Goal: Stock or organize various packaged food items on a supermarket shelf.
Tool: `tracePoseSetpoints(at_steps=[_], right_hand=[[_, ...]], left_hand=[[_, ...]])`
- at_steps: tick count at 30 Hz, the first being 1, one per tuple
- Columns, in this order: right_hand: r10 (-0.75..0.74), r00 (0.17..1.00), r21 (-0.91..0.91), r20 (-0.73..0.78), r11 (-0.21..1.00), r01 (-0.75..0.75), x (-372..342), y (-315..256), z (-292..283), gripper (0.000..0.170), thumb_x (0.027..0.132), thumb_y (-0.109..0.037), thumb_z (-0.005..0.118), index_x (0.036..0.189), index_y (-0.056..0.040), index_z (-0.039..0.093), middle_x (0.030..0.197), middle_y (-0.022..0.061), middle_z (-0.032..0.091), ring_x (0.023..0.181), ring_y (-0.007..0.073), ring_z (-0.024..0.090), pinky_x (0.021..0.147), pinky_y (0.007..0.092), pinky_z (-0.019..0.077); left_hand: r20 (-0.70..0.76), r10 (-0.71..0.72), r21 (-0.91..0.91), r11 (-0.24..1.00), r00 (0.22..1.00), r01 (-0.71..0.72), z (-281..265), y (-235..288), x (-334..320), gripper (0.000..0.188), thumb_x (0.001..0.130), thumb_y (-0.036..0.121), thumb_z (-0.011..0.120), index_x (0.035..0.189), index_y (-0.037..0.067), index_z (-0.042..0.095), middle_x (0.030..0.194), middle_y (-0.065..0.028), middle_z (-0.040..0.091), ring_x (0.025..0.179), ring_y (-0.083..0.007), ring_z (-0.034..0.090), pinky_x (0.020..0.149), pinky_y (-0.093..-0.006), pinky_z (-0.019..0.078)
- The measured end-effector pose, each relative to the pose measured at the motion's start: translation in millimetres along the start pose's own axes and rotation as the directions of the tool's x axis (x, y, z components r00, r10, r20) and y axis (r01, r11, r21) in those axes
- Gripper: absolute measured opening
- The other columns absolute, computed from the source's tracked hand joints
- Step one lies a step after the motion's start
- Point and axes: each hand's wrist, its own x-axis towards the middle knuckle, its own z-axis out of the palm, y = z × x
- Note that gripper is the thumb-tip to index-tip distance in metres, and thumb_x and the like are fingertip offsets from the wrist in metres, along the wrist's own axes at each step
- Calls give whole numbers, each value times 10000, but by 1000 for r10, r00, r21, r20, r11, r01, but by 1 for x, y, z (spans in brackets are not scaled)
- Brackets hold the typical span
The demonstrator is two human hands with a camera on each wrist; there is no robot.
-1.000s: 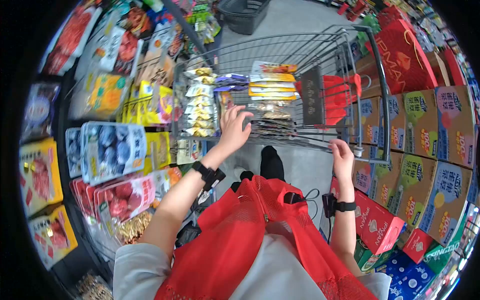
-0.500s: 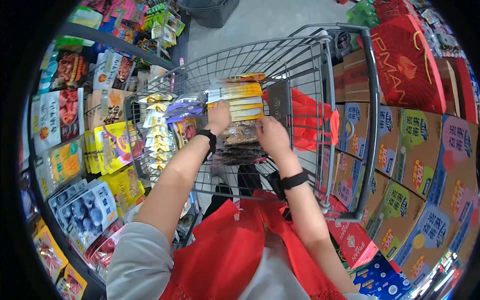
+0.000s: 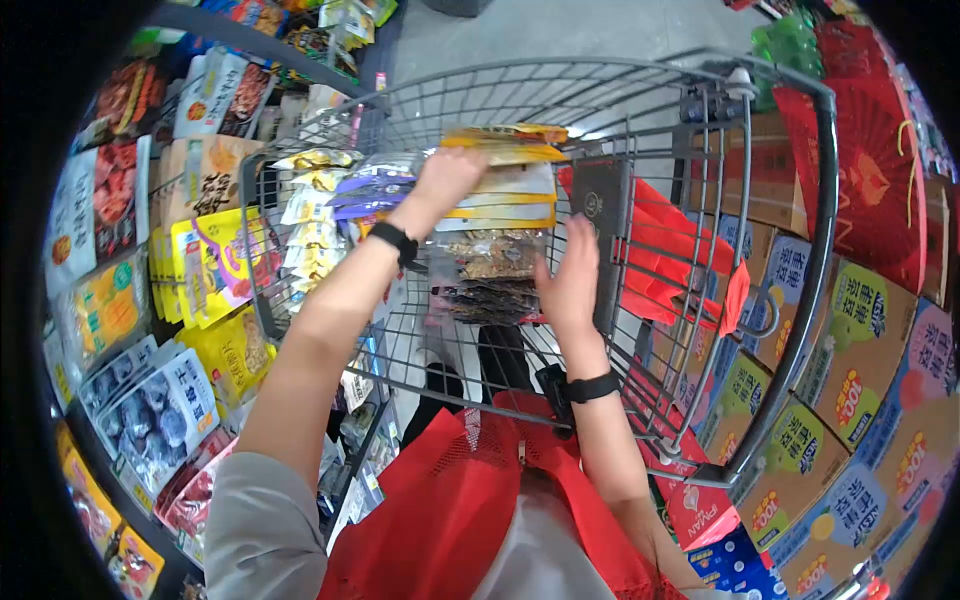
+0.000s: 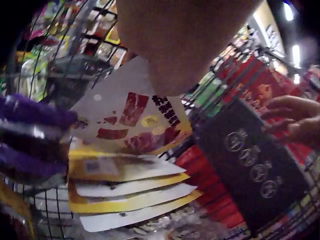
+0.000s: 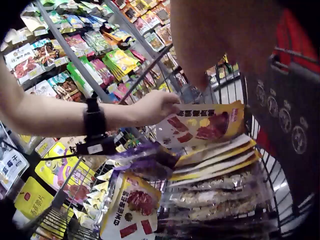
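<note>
In the head view the left hand [image 3: 452, 178] is at the far end of a row of yellow-and-white snack packets [image 3: 500, 212] in the cart. The right wrist view shows that hand [image 5: 159, 106] gripping the top corner of one packet [image 5: 202, 125], its front printed with red meat pieces. The same packet [image 4: 132, 112] leans back from the others in the left wrist view. The right hand [image 3: 572, 280], fingers extended, hovers beside the row near the dark panel [image 3: 603, 200]. Nearer the person lie clear packets [image 3: 490, 255] and dark packets [image 3: 488, 300]; purple packets [image 3: 372, 188] lie left.
Small white-and-gold packets [image 3: 312, 215] fill the cart's left side. A red bag [image 3: 670, 260] hangs behind the panel. Shelves with pouches [image 3: 225, 262] stand left of the cart [image 3: 828, 270]; stacked cartons [image 3: 860, 340] stand right.
The left hand has moved forward to the far packet, which is now tilted. The right hand has let its fingers off the packets and shifted right. The cart appears farther right in view.
</note>
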Motion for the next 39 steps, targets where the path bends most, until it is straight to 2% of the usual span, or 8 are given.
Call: tracePoseSetpoints(at_steps=[5,10,17,21,23,24,30,39], right_hand=[[-182,983,-220,30,958,184,11,-68,-43,719,624,-85,715,1249,-28,365,1337,172,330,1243,337,310,1038,498,208],[-225,782,127,582,974,185,-23,-106,-52,368,685,-219,692,997,-48,593,852,185,620,853,348,588,746,391,469],[-247,823,170,511,968,185,-118,-192,-39,188,804,-196,597,783,-10,622,653,164,608,636,322,602,602,372,466],[-206,922,610,326,792,-39,-188,-269,-22,197,863,-157,560,838,29,620,643,59,612,577,79,522,552,258,435],[-270,906,689,327,724,-33,-220,-315,-23,193,870,-138,552,897,41,620,733,41,632,637,73,530,580,248,437],[-302,893,695,333,719,-16,-237,-338,-24,196,874,-134,550,901,48,615,762,41,633,661,71,534,600,239,440],[-513,798,733,316,666,138,-341,-439,-28,182,852,-120,569,855,54,620,661,28,599,554,65,510,504,239,414],[-812,446,873,378,473,121,-405,-494,-77,330,714,-79,698,994,24,557,863,62,633,740,105,587,654,245,478]], left_hand=[[-197,129,-21,991,972,-136,-137,42,-59,49,702,149,536,745,127,528,690,8,520,686,-143,565,620,-282,449],[-217,-27,-68,998,976,12,-219,68,-151,51,694,136,548,737,136,521,672,17,504,634,-133,549,584,-265,444],[-492,-268,-286,948,828,138,-312,71,-304,403,697,72,604,1093,43,536,1086,-118,573,997,-261,561,865,-348,438],[-496,-728,-484,684,472,546,-352,81,-408,678,749,121,661,1298,2,280,1370,-176,280,1214,-331,361,1005,-385,301],[-206,-891,-933,303,406,193,-356,100,-459,586,821,120,603,1294,-9,283,1339,-131,344,1182,-238,408,991,-350,316],[174,-877,-976,-215,448,-42,-380,114,-480,507,860,143,569,1268,-25,320,1254,-83,443,1098,-161,463,949,-318,359],[66,-865,-987,16,498,159,-443,180,-593,360,835,106,583,1160,2,469,1065,-51,576,952,-124,533,844,-296,437],[-184,-974,-979,194,135,64,-498,240,-651,303,832,70,585,1118,5,513,1021,-57,602,916,-104,545,810,-274,441]])
